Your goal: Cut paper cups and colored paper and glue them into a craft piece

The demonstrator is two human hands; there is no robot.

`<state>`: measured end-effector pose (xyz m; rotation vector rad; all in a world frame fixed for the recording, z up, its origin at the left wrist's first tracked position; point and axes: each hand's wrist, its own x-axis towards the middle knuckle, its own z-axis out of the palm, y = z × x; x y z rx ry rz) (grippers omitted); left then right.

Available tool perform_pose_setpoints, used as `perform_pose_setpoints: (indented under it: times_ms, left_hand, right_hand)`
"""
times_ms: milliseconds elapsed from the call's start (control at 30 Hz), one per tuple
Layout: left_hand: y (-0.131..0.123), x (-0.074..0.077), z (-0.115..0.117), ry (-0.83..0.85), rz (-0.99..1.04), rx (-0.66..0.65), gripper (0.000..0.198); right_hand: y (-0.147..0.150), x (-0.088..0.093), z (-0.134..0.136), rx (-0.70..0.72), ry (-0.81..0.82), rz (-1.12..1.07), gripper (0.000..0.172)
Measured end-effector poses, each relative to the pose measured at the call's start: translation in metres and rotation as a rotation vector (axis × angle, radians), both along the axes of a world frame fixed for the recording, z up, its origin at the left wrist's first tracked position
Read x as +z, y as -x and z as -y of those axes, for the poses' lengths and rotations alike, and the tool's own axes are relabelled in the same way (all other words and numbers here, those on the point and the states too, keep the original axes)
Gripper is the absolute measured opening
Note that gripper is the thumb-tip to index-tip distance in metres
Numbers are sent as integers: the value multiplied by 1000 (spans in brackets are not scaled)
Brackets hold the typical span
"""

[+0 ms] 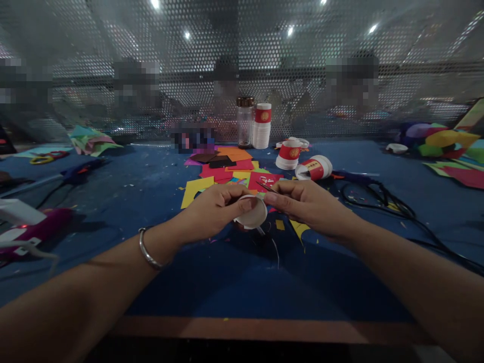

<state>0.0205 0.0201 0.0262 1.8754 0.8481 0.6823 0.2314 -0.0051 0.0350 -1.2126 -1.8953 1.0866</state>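
Over a blue desk (242, 292), the left hand (212, 210) pinches a white disc (253, 215), seemingly to steady it beside the slim tool (266, 187) the right hand (308, 205) grips.

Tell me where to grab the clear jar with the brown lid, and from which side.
Probably best around the middle of the clear jar, below its brown lid, coming from the left: it stands upright with a tall body, and the stack of paper cups crowds its right side.

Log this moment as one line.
Left hand: gripping white round piece | Right hand: holding thin pointed tool | Beyond: colored paper, stacked paper cups, lidded bottle
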Motion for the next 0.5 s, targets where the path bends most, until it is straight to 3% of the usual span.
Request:
perform_pose_setpoints:
  times_ms: [167,500]
  left_hand:
    - [0,1,0,11,58,28,25]
    - [0,-4,-3,-34,154,40,18]
  right_hand:
    - [1,0,-1,26,-139,66,49]
    - [1,-1,1,22,-171,156,36]
